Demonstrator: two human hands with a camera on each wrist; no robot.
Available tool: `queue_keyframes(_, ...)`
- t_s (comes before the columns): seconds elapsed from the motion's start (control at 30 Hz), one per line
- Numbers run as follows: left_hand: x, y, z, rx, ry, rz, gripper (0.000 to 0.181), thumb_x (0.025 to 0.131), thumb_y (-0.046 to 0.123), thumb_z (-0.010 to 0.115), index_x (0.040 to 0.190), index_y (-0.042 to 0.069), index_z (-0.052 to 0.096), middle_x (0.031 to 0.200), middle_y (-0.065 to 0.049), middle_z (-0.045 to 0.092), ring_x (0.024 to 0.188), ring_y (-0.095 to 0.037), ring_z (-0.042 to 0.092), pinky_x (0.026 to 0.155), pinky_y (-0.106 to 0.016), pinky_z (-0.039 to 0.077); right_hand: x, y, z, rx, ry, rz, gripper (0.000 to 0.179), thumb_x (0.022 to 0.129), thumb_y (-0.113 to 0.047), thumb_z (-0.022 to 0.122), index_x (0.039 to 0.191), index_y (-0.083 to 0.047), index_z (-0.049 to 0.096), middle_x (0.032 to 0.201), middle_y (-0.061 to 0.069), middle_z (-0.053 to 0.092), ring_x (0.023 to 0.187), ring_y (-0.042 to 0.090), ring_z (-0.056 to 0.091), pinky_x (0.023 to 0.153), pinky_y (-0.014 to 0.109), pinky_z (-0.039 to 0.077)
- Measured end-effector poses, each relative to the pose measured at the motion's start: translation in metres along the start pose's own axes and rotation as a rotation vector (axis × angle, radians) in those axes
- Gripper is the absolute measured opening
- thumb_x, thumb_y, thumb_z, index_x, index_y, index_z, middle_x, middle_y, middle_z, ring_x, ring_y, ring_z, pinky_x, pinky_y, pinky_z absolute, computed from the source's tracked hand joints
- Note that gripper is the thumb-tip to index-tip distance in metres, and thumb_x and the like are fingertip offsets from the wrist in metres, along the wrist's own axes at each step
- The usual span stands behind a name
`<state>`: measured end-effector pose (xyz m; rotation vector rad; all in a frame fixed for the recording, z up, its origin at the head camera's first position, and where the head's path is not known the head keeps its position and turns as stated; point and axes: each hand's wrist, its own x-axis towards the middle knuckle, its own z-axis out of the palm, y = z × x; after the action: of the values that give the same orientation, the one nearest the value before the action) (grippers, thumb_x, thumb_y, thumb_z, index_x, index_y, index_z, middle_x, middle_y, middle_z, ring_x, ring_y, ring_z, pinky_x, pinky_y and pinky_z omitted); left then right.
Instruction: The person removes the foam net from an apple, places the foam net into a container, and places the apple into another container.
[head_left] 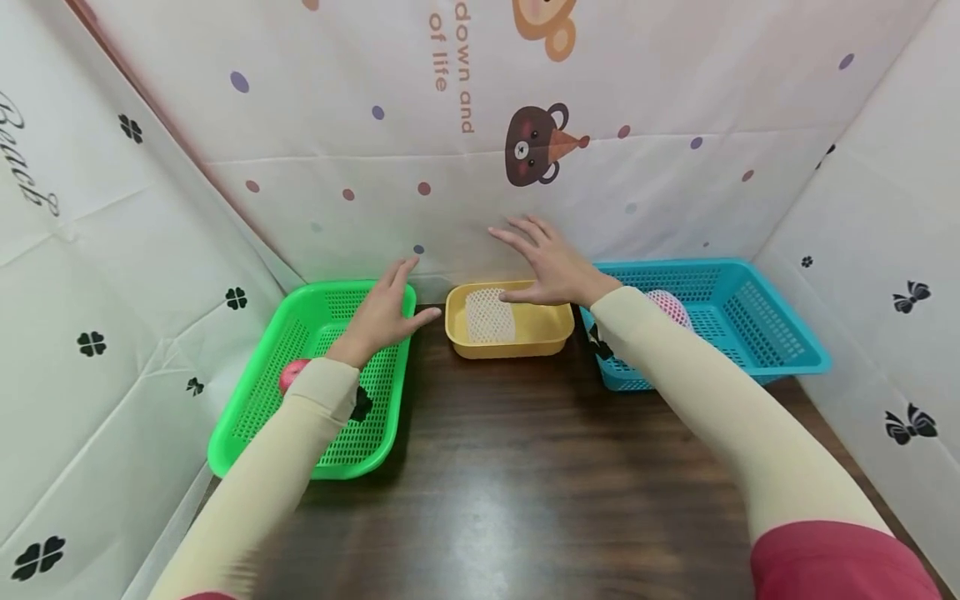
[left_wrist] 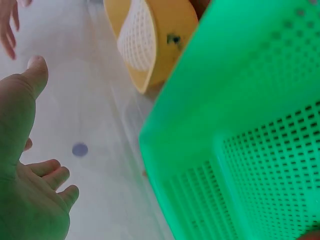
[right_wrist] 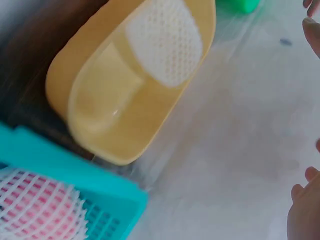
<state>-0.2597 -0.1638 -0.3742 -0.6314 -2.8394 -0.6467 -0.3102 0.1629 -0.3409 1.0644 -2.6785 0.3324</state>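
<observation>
My left hand [head_left: 381, 315] hovers over the right side of a green basket [head_left: 225, 442], fingers spread and holding nothing. Partly behind that forearm lies a pinkish-red round fruit [head_left: 291, 373] in the basket. Above the right end of a small yellow basin [head_left: 543, 325] is my right hand [head_left: 551, 265], its fingers apart with nothing between them. White foam netting [head_left: 489, 317] lies in the basin's left half. In the blue basket [head_left: 772, 333], partly hidden by my right forearm, sits a pink round thing in white foam netting [right_wrist: 42, 207].
Dark wooden tabletop [head_left: 480, 467] spreads in front of the containers. A printed white sheet [head_left: 337, 133] hangs right behind them, with further white sheets along the left and right sides.
</observation>
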Motion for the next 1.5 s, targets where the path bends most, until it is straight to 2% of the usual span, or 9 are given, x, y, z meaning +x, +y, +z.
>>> queue_keyframes(0.17, 0.000, 0.015, 0.010, 0.059, -0.016, 0.069, 0.097, 0.092, 0.046, 0.076, 0.163, 0.007, 0.022, 0.163, -0.022, 0.029, 0.147, -0.040, 0.035, 0.117, -0.055, 0.033, -0.011, 0.017, 0.000, 0.004, -0.070, 0.087, 0.101, 0.081, -0.066, 0.077, 0.162, -0.030, 0.029, 0.160, 0.014, 0.034, 0.147, 0.039, 0.027, 0.115, 0.063, 0.031)
queue_keyframes(0.3, 0.002, 0.026, 0.016, 0.069, -0.023, 0.107, 0.098, 0.091, 0.048, 0.076, 0.163, 0.008, 0.023, 0.162, -0.021, 0.032, 0.146, -0.040, 0.037, 0.117, -0.055, 0.034, -0.020, 0.030, -0.001, 0.011, -0.115, 0.155, 0.098, 0.082, -0.064, 0.077, 0.162, -0.030, 0.031, 0.157, 0.016, 0.036, 0.143, 0.041, 0.032, 0.111, 0.066, 0.034)
queue_keyframes(0.43, 0.004, 0.035, 0.019, 0.062, -0.032, 0.122, 0.098, 0.091, 0.050, 0.075, 0.163, 0.010, 0.022, 0.162, -0.019, 0.032, 0.146, -0.038, 0.037, 0.117, -0.054, 0.035, -0.028, 0.040, -0.003, 0.016, -0.145, 0.217, 0.093, 0.084, -0.064, 0.074, 0.159, -0.027, 0.035, 0.158, 0.018, 0.034, 0.142, 0.042, 0.032, 0.108, 0.068, 0.036)
queue_keyframes(0.53, 0.005, 0.040, 0.022, 0.055, -0.038, 0.129, 0.097, 0.092, 0.051, 0.074, 0.163, 0.010, 0.023, 0.162, -0.016, 0.033, 0.145, -0.035, 0.039, 0.116, -0.051, 0.037, -0.032, 0.047, -0.005, 0.051, -0.172, 0.273, 0.085, 0.086, -0.062, 0.073, 0.153, -0.021, 0.041, 0.157, 0.017, 0.035, 0.138, 0.040, 0.038, 0.105, 0.066, 0.041)
queue_keyframes(0.73, 0.004, 0.053, 0.029, -0.013, -0.073, 0.110, 0.094, 0.093, 0.051, 0.072, 0.163, 0.012, 0.023, 0.163, -0.013, 0.034, 0.143, -0.033, 0.042, 0.114, -0.050, 0.040, -0.041, 0.060, -0.009, 0.124, -0.235, 0.392, 0.068, 0.089, -0.056, 0.072, 0.138, -0.018, 0.045, 0.136, 0.017, 0.051, 0.108, 0.034, 0.056, 0.087, 0.055, 0.052)
queue_keyframes(0.8, 0.003, 0.059, 0.031, -0.047, -0.097, 0.101, 0.094, 0.094, 0.051, 0.071, 0.164, 0.013, 0.022, 0.163, -0.014, 0.034, 0.144, -0.034, 0.041, 0.114, -0.051, 0.040, -0.045, 0.064, -0.011, 0.144, -0.248, 0.419, 0.065, 0.090, -0.052, 0.073, 0.137, -0.018, 0.045, 0.131, 0.018, 0.056, 0.105, 0.035, 0.058, 0.086, 0.055, 0.052)
queue_keyframes(1.0, 0.004, 0.073, 0.040, -0.085, -0.130, 0.098, 0.093, 0.094, 0.053, 0.070, 0.164, 0.013, 0.023, 0.162, -0.013, 0.036, 0.146, -0.031, 0.040, 0.115, -0.047, 0.039, -0.055, 0.077, -0.015, 0.183, -0.277, 0.464, 0.066, 0.092, -0.044, 0.073, 0.142, -0.013, 0.042, 0.139, 0.023, 0.054, 0.118, 0.040, 0.056, 0.092, 0.062, 0.051)
queue_keyframes(1.2, 0.008, 0.088, 0.056, -0.071, -0.129, 0.092, 0.092, 0.092, 0.056, 0.071, 0.162, 0.013, 0.029, 0.159, -0.013, 0.040, 0.144, -0.029, 0.042, 0.116, -0.045, 0.039, -0.068, 0.090, -0.018, 0.164, -0.292, 0.497, 0.069, 0.092, -0.046, 0.072, 0.144, -0.012, 0.041, 0.138, 0.023, 0.052, 0.114, 0.040, 0.054, 0.092, 0.063, 0.050)
queue_keyframes(1.5, 0.013, 0.112, 0.083, -0.151, -0.116, 0.170, 0.089, 0.093, 0.056, 0.069, 0.160, 0.010, 0.032, 0.158, -0.012, 0.042, 0.145, -0.027, 0.040, 0.119, -0.040, 0.033, -0.086, 0.102, -0.024, 0.168, -0.329, 0.534, 0.075, 0.093, -0.052, 0.070, 0.147, -0.011, 0.038, 0.140, 0.026, 0.049, 0.110, 0.041, 0.055, 0.090, 0.063, 0.049)
